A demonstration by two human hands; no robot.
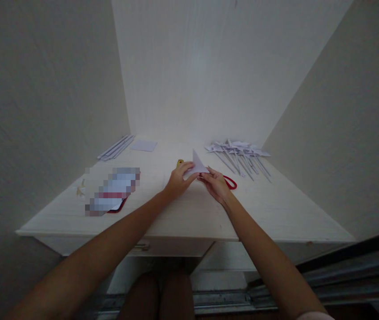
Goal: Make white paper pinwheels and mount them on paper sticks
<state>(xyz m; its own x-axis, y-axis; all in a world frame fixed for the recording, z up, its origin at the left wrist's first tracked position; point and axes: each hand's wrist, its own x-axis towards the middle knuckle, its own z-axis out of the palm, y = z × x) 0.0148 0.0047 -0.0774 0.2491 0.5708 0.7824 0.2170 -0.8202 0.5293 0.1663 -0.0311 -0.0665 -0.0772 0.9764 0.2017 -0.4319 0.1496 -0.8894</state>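
Between my two hands is a small piece of white paper, folded so that one pointed corner stands up. My left hand grips its left side, fingers on top and thumb at the near edge. On the right, my right hand pinches the lower right corner. Red-handled scissors lie beside my right hand, mostly hidden by it. Just behind my left fingers a small yellow item peeks out; its kind is not clear.
White paper pinwheel-like shapes on sticks are heaped at the back right. Several thin paper sticks and a flat paper square lie at the back left. A blurred-out item with a red edge rests on the white desk. Walls enclose three sides.
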